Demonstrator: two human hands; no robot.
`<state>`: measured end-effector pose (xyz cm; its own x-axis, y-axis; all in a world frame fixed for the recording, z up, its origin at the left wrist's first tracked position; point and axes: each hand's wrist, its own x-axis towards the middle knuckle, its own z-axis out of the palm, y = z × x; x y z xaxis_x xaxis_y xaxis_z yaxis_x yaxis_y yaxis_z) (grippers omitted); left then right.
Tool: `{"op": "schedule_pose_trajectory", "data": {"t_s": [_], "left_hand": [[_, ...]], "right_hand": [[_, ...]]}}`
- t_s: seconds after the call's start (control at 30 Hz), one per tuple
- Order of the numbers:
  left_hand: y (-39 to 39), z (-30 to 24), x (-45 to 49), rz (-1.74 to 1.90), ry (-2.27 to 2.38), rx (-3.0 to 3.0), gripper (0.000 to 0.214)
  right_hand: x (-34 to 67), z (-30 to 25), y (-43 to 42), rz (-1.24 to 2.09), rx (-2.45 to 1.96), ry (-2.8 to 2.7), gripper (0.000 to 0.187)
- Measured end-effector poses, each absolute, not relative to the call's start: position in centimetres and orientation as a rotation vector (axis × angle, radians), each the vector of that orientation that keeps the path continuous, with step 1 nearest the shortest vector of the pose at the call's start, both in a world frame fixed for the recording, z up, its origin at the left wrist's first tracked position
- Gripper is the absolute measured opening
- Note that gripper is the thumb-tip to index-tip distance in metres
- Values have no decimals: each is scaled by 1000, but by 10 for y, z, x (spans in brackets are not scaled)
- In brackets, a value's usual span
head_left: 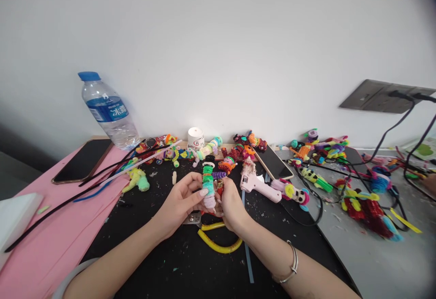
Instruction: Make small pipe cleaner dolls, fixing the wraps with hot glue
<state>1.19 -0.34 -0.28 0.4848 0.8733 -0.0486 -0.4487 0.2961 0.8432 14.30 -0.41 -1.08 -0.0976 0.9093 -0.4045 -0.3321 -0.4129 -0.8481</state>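
Over the black mat, my left hand (185,196) grips a coiled pipe-cleaner figure (208,178), thumb in front and fingers behind. Black and white rings top its green, teal and pale lilac body, and a purple coiled arm sticks out to the right. My right hand (233,206) closes on the figure's right side below that arm; its fingertips are partly hidden. A small red and gold bit shows between the hands, too unclear to name. Beneath them lies a tool with yellow handles (220,246), its metal head (192,218) partly covered by my hands.
A pink glue gun (260,186) with a cord lies to the right, near a phone (274,162). Several pipe-cleaner figures (366,208) crowd the grey table. At left are a water bottle (108,110), another phone (83,160), pink sheets (68,224) and long loose pipe cleaners (68,203).
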Motion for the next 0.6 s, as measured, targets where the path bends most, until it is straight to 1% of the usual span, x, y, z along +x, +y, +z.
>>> {"op": "schedule_pose_trajectory", "data": {"t_s": [0.13,0.33,0.6], "left_hand": [[-3,-2,12,946,561,873,13],[-3,-3,12,939,559,912,15],[-1,-3,14,953,560,935,14]], "right_hand": [[143,-10,-4,1702,-1202,-718,46],[144,-4,-4,1785,-1170,-712,53],[143,-3,-3,1786,-1220,-685,49]]}}
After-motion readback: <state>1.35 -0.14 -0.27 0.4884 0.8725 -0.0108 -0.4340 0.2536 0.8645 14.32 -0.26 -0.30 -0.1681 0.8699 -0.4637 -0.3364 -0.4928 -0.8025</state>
